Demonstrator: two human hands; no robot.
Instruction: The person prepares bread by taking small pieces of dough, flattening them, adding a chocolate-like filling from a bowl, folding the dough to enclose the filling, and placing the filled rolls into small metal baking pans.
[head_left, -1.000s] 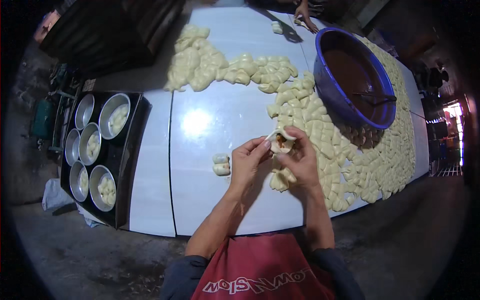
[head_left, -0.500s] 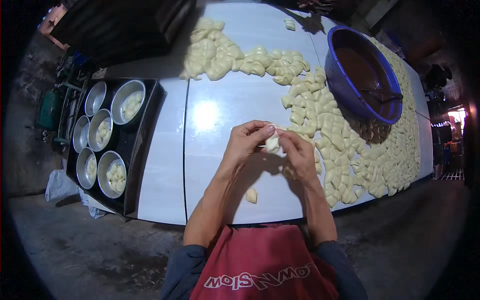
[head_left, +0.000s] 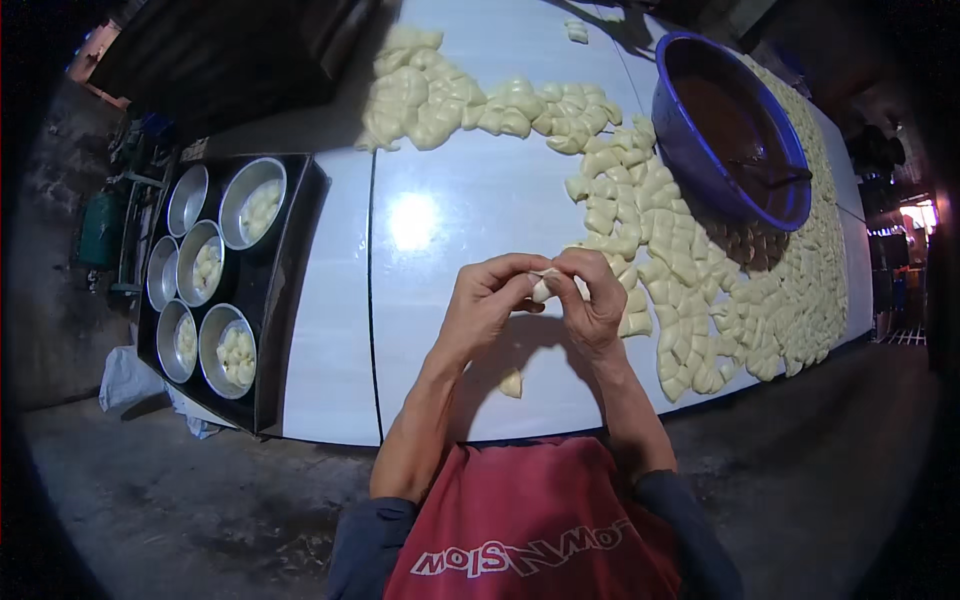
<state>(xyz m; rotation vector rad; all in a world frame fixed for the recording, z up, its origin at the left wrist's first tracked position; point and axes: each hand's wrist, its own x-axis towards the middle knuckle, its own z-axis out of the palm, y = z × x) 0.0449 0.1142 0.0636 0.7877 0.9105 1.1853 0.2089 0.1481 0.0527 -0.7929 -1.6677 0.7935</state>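
Between my two hands is a small piece of pale dough (head_left: 542, 290), pinched in the fingertips above the white table (head_left: 420, 300). My left hand (head_left: 488, 300) closes on its left side, thumb and forefinger together. From the right, my right hand (head_left: 594, 302) pinches the same piece, the thumb pressing its front. A loose bit of dough (head_left: 511, 384) lies on the table between my forearms. To the right of my hands spreads a wide sheet of cut dough pieces (head_left: 670, 230), packed edge to edge. My fingers partly cover the held piece.
A blue basin (head_left: 672, 140) of brown filling, with a dark-handled utensil (head_left: 785, 178) in it, stands at the right among the dough. On the left, a black tray (head_left: 290, 270) holds several round metal pans (head_left: 228, 350), some with dough pieces. Another dough bit (head_left: 577, 32) lies far back.
My right hand has come up and closer to the left, its fingers now folded over the dough. The held piece shows less between my fingers. The view has shifted slightly.
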